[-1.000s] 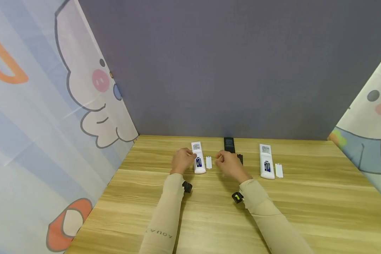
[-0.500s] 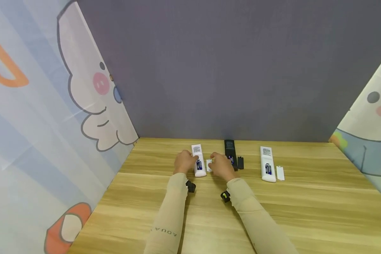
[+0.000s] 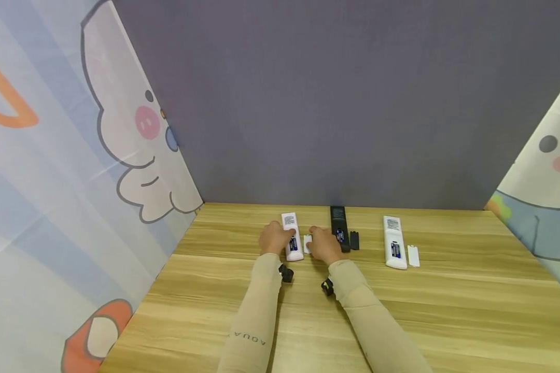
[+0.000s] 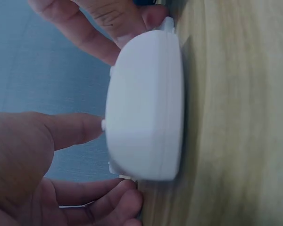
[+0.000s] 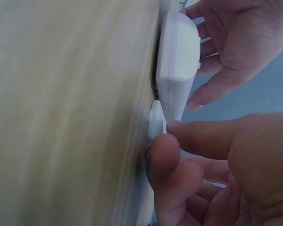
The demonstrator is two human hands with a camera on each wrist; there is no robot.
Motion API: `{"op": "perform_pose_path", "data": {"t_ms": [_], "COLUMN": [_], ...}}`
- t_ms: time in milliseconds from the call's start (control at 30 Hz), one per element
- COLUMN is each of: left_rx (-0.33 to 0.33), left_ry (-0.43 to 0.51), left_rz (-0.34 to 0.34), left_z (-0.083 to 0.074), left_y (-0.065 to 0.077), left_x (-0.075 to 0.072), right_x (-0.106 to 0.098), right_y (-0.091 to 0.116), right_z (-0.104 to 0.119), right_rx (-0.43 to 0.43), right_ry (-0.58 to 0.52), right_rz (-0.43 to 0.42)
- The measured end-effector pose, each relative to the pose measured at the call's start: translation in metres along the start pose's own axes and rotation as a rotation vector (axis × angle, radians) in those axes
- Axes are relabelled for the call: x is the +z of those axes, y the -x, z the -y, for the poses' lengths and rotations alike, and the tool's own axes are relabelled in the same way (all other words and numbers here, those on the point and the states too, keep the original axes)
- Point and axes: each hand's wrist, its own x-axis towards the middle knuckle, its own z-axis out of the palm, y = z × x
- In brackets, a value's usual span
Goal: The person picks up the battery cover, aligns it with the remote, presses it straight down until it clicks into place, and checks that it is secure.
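A white remote control lies back up on the wooden table, its battery compartment uncovered and batteries showing inside. My left hand holds it from the left: the thumb lies on top and the curled fingers rest along the side, as the left wrist view shows. Just right of the remote is its small white battery cover. My right hand pinches that cover at its near edge between thumb and index finger; the other fingers are curled under. Part of the cover is hidden by the fingers.
A black remote with batteries lies right of my right hand, its black cover beside it. Farther right are another white remote and its white cover. A grey panel stands behind the table.
My right hand has moved left and down to the white battery cover and taken hold of it, uncovering the black remote to view. The left hand has shifted slightly right onto the white remote.
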Motion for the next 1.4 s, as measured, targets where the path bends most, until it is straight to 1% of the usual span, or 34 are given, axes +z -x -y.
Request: {"op": "perform_pose_path", "data": {"t_ms": [300, 500, 767, 1067, 1233, 1400], "left_rx": [0.01, -0.002, -0.027, -0.051, -0.058, -0.071], "left_ry": [-0.015, 0.002, 0.023, 0.031, 0.048, 0.065], "left_rz": [-0.023, -0.026, -0.058, -0.075, -0.069, -0.06], "left_z": [-0.002, -0.006, -0.008, -0.007, -0.006, -0.005], "left_y": [0.0, 0.0, 0.001, 0.003, 0.004, 0.004], "left_x": [0.006, 0.005, 0.004, 0.003, 0.002, 0.002], "right_x": [0.001, -0.001, -0.004, 0.0, 0.0, 0.001], "right_y": [-0.002, -0.001, -0.001, -0.001, 0.0, 0.001], "right_z": [-0.003, -0.001, 0.001, 0.004, 0.006, 0.008], "right_rx": [0.003, 0.0, 0.002, 0.002, -0.027, -0.031], "right_ry": [0.008, 0.012, 0.008, 0.032, 0.051, 0.068], "right_rz": [0.035, 0.043, 0.05, 0.011, -0.023, -0.048]}}
